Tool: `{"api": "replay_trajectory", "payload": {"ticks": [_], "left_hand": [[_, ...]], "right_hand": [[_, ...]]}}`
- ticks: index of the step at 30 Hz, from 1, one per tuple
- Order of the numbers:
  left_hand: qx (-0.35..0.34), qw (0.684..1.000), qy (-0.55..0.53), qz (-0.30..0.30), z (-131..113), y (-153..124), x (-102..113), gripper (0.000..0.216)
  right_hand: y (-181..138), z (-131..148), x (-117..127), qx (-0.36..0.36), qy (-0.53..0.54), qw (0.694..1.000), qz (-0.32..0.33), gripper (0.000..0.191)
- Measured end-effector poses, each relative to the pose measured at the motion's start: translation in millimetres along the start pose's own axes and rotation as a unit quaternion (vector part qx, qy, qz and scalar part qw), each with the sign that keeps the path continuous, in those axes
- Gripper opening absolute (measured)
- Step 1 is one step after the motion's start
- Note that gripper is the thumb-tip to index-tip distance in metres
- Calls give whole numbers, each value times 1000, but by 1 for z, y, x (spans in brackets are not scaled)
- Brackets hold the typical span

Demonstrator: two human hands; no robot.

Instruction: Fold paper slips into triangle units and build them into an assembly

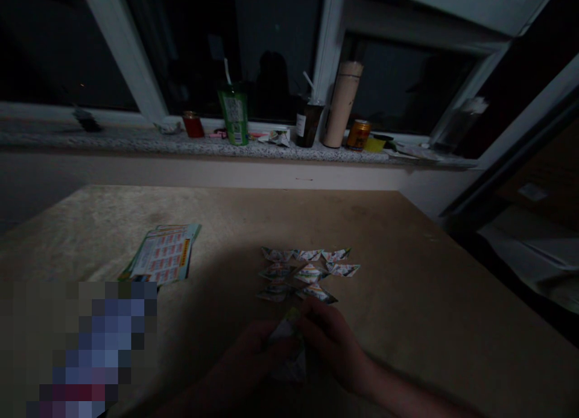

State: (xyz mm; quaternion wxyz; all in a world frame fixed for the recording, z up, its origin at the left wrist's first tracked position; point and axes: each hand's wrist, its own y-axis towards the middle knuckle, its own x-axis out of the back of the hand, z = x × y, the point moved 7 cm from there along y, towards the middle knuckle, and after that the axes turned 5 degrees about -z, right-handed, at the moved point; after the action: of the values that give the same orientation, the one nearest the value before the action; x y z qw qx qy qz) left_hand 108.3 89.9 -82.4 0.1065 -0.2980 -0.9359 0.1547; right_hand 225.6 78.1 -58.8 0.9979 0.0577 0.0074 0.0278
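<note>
Low in the middle of the view, my left hand (253,353) grips a partly folded piece of printed paper (293,368), its thumb lying across it. The fingers of my right hand (333,339) are closed on the paper's upper right edge, near a greenish tip. Dim light hides the exact folds. Just beyond my hands, several small folded paper boats (310,274) lie in rows on the brown table (398,327). To the left is a stack of printed leaflets (165,255) with green edges.
A speckled windowsill (203,145) runs behind the table. On it stand a green cup (235,116) with a straw, a dark cup (308,122), a tall pink flask (342,104), an orange can (359,134) and a red jar (193,125). The lower left corner is pixelated.
</note>
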Motion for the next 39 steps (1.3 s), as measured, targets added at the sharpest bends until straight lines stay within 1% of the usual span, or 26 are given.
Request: {"api": "replay_trajectory", "payload": {"ticks": [2, 4, 6, 8, 10, 12, 13, 15, 18, 20, 22, 25, 28, 30, 32, 34, 36, 38, 39], "left_hand": [[3, 1000, 7, 5, 2, 1, 1, 35], [-5, 1000, -19, -2, 4, 3, 5, 37], [-26, 995, -93, -7, 5, 7, 10, 44], [-46, 979, -197, 19, 4, 11, 11, 58], [-54, 964, -255, 49, 3, 14, 9, 68], [-62, 967, -241, 56, 4, 15, 9, 68], [-67, 973, -218, 43, 5, 15, 11, 64], [-62, 983, -172, -1, 9, 12, 17, 57], [5, 990, -119, -72, 21, 3, 26, 52], [43, 990, -90, -98, 23, -3, 29, 51], [62, 989, -68, -114, 19, -7, 30, 52], [64, 990, -51, -113, 10, -9, 27, 57], [41, 992, -55, -103, 3, -6, 24, 52], [30, 994, -62, -84, 3, -4, 21, 47], [37, 994, -45, -88, 7, -3, 22, 44], [60, 990, -17, -129, 12, -4, 28, 43], [76, 987, -24, -142, 13, -5, 30, 42], [83, 988, -39, -125, 11, -3, 27, 42], [77, 990, -49, -107, 10, -1, 25, 43]], "right_hand": [[2, -2, -3, -36, 51, 998, 26, 26], [4, -5, -2, -67, 82, 994, 30, 28], [6, -9, 5, -81, 102, 992, 1, 30], [8, -11, 14, -79, 125, 988, -41, 31], [9, -13, 20, -77, 150, 984, -62, 30], [9, -12, 22, -72, 168, 981, -64, 29], [9, -12, 22, -71, 175, 980, -64, 29], [9, -11, 21, -74, 188, 977, -67, 32], [7, -11, 17, -87, 191, 975, -69, 36], [6, -10, 17, -84, 175, 978, -73, 36], [5, -9, 15, -84, 162, 981, -70, 36], [3, -10, 11, -97, 171, 980, -42, 34], [2, -11, 7, -126, 186, 974, 8, 32], [0, -13, 3, -157, 191, 968, 49, 30], [-2, -14, 1, -177, 185, 963, 77, 31], [-2, -15, 1, -183, 176, 963, 87, 32], [-3, -16, 2, -180, 165, 965, 94, 33], [-3, -17, 2, -172, 153, 968, 95, 34], [-3, -16, 2, -166, 146, 971, 95, 34]]}}
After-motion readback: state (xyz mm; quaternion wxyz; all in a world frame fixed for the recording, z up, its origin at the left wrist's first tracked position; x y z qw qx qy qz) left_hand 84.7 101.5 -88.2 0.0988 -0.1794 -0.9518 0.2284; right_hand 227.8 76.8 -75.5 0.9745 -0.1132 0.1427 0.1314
